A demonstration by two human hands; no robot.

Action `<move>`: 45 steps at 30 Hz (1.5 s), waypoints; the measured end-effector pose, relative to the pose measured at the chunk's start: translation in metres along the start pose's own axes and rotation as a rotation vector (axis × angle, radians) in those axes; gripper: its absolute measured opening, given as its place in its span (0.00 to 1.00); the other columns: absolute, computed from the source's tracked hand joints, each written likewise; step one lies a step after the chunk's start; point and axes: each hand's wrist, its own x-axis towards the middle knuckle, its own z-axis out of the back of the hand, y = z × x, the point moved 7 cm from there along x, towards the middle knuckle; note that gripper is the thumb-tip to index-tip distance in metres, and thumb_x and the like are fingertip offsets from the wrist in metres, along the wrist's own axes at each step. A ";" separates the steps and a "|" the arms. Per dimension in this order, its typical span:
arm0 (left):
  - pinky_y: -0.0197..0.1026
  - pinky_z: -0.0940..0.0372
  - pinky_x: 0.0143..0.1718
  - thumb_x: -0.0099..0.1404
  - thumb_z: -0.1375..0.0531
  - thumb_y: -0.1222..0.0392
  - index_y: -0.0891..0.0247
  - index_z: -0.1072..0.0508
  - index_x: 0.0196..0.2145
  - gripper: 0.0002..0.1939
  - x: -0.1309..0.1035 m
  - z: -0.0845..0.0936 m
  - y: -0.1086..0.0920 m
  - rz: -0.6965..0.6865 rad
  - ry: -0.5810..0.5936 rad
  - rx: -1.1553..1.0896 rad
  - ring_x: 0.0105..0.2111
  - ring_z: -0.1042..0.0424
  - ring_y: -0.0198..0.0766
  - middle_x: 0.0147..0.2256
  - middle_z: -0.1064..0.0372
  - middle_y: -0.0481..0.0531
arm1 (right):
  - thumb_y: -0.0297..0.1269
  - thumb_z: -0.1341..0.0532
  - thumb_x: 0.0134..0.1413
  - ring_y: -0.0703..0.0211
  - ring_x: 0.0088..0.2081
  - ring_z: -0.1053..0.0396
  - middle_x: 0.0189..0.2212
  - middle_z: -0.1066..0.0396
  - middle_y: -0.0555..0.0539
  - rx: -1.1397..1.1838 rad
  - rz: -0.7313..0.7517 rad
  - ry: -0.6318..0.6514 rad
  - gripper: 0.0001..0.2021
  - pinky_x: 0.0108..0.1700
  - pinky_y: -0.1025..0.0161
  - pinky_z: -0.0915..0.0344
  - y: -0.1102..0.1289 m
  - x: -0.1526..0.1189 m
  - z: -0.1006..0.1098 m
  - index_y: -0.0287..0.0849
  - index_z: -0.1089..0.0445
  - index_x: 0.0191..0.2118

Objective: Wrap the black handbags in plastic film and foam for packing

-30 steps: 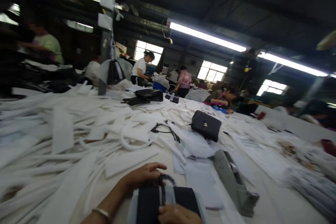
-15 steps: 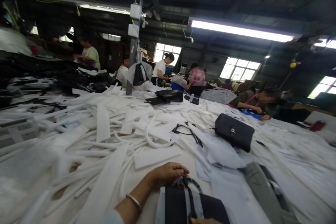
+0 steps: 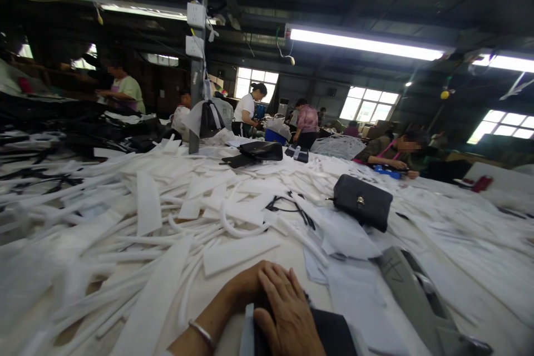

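Observation:
At the bottom edge of the head view lies a black bag (image 3: 334,331) with pale wrapping at its sides, partly cut off by the frame. My right hand (image 3: 287,311) rests over its top with the fingers stretched out, covering part of my left hand. Beneath it, my left hand (image 3: 248,286), with a silver bangle at the wrist, reaches to the bag's far top edge. Its fingers are hidden, so what they hold is not visible. Only a bit of a dark handle or chain shows beside the right fingers.
White foam strips (image 3: 154,289) and tubes cover the table's left and middle. A dark flap bag (image 3: 362,203) with a metal clasp lies right of centre, near a grey tool (image 3: 417,295). Another black bag (image 3: 261,153) is farther back. Several people work beyond.
My right hand has come up from the bottom edge onto the bag's top and over my left hand. The view has shifted slightly to the right.

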 end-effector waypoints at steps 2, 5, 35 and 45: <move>0.50 0.40 0.51 0.50 0.32 0.51 0.64 0.22 0.28 0.13 0.002 -0.001 0.002 -0.031 0.037 0.022 0.42 0.32 0.50 0.31 0.28 0.52 | 0.47 0.42 0.60 0.42 0.62 0.43 0.62 0.43 0.47 -0.059 0.016 0.015 0.28 0.62 0.39 0.46 0.002 -0.007 -0.013 0.51 0.45 0.64; 0.50 0.39 0.51 0.52 0.34 0.49 0.66 0.22 0.38 0.19 0.006 -0.001 0.004 -0.083 0.079 0.013 0.44 0.31 0.49 0.36 0.28 0.53 | 0.46 0.40 0.58 0.42 0.62 0.44 0.62 0.43 0.49 -0.082 -0.029 -0.028 0.29 0.64 0.42 0.47 0.003 -0.007 -0.014 0.53 0.44 0.64; 0.52 0.46 0.58 0.60 0.40 0.62 0.63 0.30 0.49 0.18 -0.152 0.068 -0.032 0.179 -0.687 1.340 0.56 0.40 0.51 0.54 0.36 0.59 | 0.46 0.50 0.64 0.44 0.54 0.32 0.50 0.27 0.45 0.052 -0.072 0.118 0.21 0.59 0.44 0.42 0.001 -0.010 -0.016 0.44 0.29 0.53; 0.49 0.48 0.61 0.66 0.43 0.62 0.63 0.33 0.50 0.15 -0.148 0.056 -0.006 0.056 -0.739 1.482 0.57 0.40 0.44 0.55 0.37 0.57 | 0.50 0.46 0.60 0.47 0.55 0.34 0.51 0.29 0.43 0.528 0.069 0.070 0.18 0.58 0.48 0.38 0.080 -0.012 0.080 0.49 0.28 0.49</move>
